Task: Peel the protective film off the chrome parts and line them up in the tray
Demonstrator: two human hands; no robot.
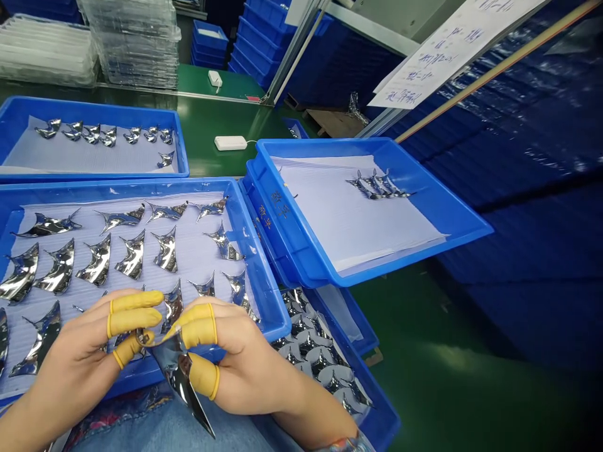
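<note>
Between my two hands is a shiny chrome-like curved piece point(178, 370) with pointed tips, its long point hanging down toward my lap. My left hand point(89, 345), wearing yellow finger cots, pinches its upper left end. My right hand point(235, 358), also in yellow finger cots, grips the piece's right side between thumb and fingers. Just beyond the hands lies a blue tray point(261, 276) lined with white paper, where several similar shiny pieces point(132, 254) rest in rows. My hands hide some of the pieces nearest to me.
Behind is another blue tray point(183, 144) with smaller shiny parts. To the right, a stacked blue tray point(424, 213) holds a few pieces point(377, 185) on paper. Below it, a lower tray point(377, 420) carries many pieces. Clear plastic trays point(136, 50) stand at the back left.
</note>
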